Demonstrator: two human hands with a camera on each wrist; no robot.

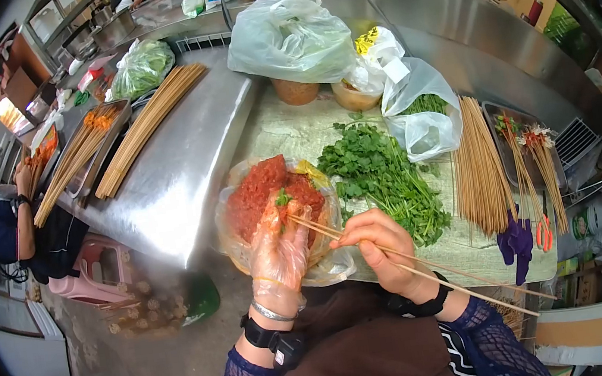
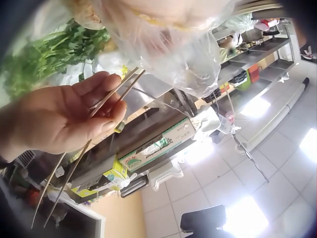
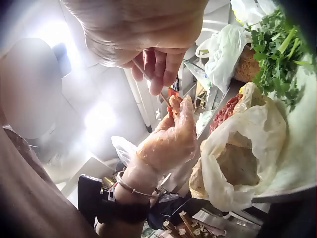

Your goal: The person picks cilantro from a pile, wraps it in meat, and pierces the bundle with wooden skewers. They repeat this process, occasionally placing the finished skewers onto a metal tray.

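My left hand (image 1: 277, 255), in a clear plastic glove, is raised over a bag-lined bowl (image 1: 235, 260) of red minced meat (image 1: 246, 201). Its fingertips pinch a small red clump with a green coriander leaf (image 1: 283, 198) at the tips of two thin wooden skewers (image 1: 313, 225). To the right, my bare right hand (image 1: 386, 253) grips those skewers between thumb and fingers, their long ends pointing down to the right. In the right wrist view, the gloved fingers (image 3: 181, 116) close around the skewer tips, partly hiding the clump. Loose coriander (image 1: 390, 177) lies behind my right hand.
Bare skewers (image 1: 480, 166) lie right of the coriander, beside a tray (image 1: 558, 171) of filled skewers and purple gloves (image 1: 516, 244). Plastic bags (image 1: 286, 39) stand at the back. A steel counter (image 1: 177, 158) with more skewers (image 1: 151, 127) adjoins on the left, where another person (image 1: 0, 217) works.
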